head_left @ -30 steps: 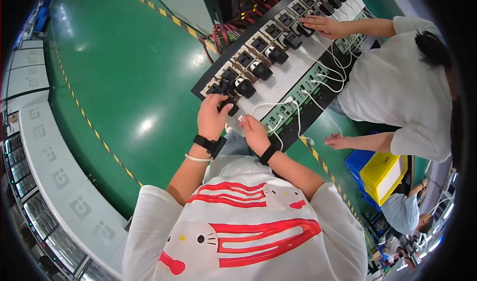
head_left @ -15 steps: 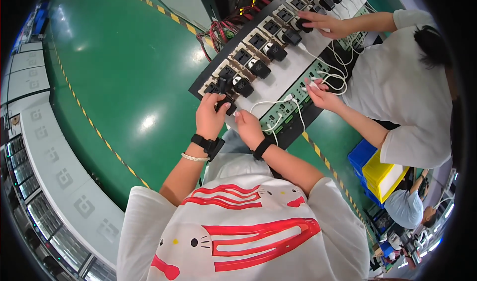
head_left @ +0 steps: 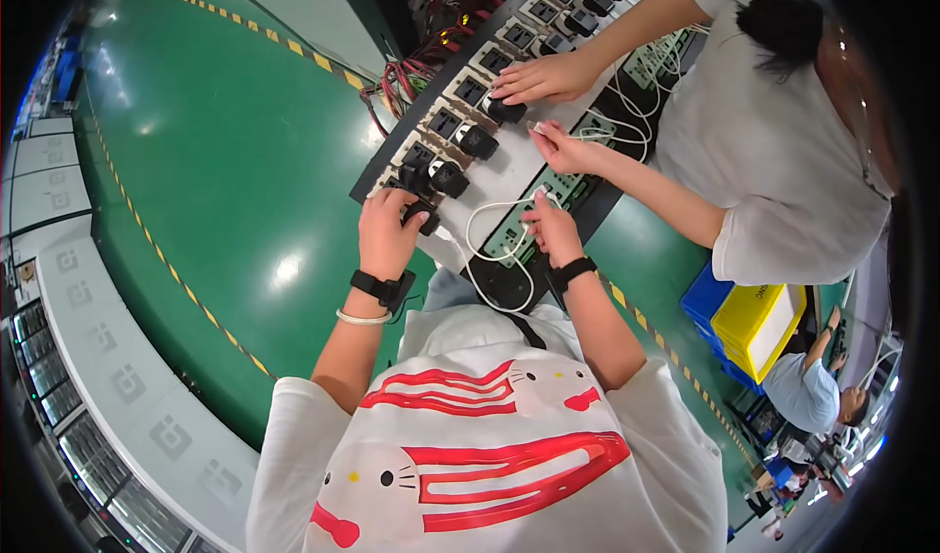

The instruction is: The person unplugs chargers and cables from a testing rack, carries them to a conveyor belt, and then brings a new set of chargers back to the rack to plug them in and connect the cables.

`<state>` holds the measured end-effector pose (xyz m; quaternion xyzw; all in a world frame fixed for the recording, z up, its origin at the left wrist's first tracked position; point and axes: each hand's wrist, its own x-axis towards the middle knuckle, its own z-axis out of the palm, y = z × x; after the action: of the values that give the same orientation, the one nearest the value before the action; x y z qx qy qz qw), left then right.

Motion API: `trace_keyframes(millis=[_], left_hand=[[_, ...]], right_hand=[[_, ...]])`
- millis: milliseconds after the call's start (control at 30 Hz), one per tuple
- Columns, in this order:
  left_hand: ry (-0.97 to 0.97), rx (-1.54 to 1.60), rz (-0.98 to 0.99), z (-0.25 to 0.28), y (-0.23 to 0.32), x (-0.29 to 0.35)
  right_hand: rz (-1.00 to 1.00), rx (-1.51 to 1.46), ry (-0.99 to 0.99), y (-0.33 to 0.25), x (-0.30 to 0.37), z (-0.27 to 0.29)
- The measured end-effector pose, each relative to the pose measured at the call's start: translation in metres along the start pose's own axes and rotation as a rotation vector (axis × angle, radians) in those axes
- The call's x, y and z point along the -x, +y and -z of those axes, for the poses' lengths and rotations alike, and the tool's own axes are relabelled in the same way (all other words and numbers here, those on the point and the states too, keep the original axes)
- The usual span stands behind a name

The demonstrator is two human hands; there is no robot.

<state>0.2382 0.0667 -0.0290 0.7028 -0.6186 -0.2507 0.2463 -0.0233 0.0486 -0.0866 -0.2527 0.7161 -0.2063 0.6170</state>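
At the near end of a slanted bench stands a black power adapter (head_left: 421, 219), plugged in at the row of sockets. My left hand (head_left: 386, 234) has its fingers and thumb closed around that adapter. Farther right, my right hand (head_left: 554, 232) pinches a white cable (head_left: 527, 228) close to the green circuit board (head_left: 507, 237); its fingertips partly hide the cable's plug. The cable loops over the bench's near edge and back toward my left hand. More black adapters, among them one (head_left: 449, 178) just beyond my left hand, sit in the socket row.
A co-worker stands at the right, one hand (head_left: 546, 77) on an adapter (head_left: 506, 109), the other hand (head_left: 568, 150) holding a white plug. Red wires (head_left: 399, 85) bunch behind the bench. Blue and yellow bins (head_left: 749, 320) stand at the lower right, with another person beyond.
My right hand has moved right, from beside the adapter to the green board, and now pinches a cable. My left hand stays on the adapter. The co-worker's hands have come nearer, to the left.
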Motion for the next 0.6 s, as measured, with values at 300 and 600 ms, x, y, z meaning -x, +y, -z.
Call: trace_keyframes(millis=[300, 600], left_hand=[[0.022, -0.087, -0.240, 0.004, 0.027, -0.039], [-0.294, -0.299, -0.159, -0.010, 0.032, -0.061]], right_hand=[[0.551, 0.102, 0.201, -0.002, 0.021, -0.039], [-0.029, -0.550, -0.411, -0.028, 0.029, -0.054]])
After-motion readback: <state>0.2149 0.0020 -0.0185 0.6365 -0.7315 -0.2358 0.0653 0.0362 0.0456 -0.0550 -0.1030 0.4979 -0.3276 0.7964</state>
